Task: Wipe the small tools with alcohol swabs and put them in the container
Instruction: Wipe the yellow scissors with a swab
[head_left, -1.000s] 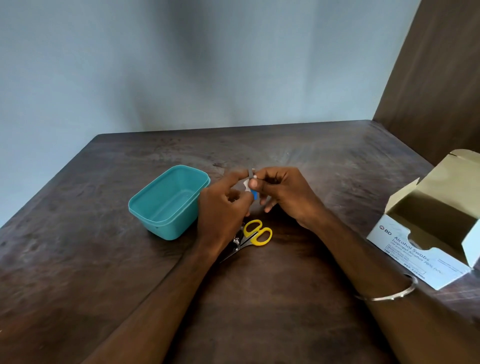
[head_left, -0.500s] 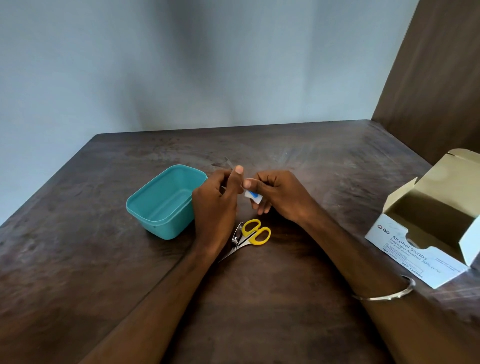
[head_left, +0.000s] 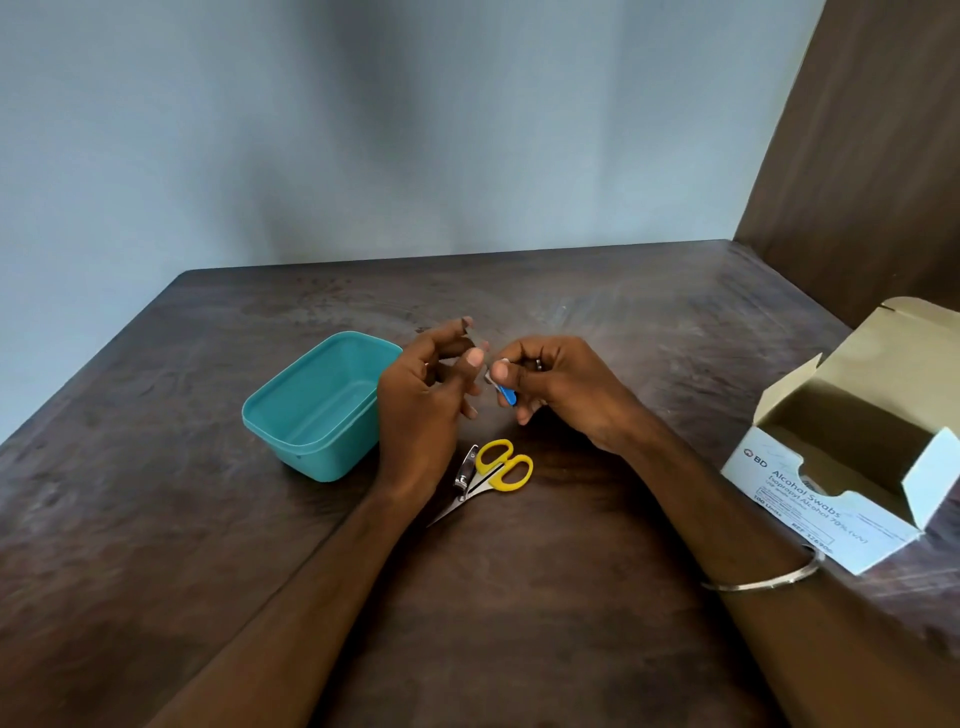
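Dark wooden table (head_left: 519, 597), pale blue wall (head_left: 363, 130) behind, brown panel (head_left: 872, 145) at right

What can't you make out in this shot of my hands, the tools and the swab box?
- Head view: whatever the left hand holds; its curled fingers hide it.
- White-and-blue swab packet: mostly covered by the right hand.
- Small silver nail clipper: partly under the yellow-handled scissors.
- Open cardboard alcohol swab box: cut off by the right edge, inside in shadow.
- Teal plastic container: near corner behind the left hand.
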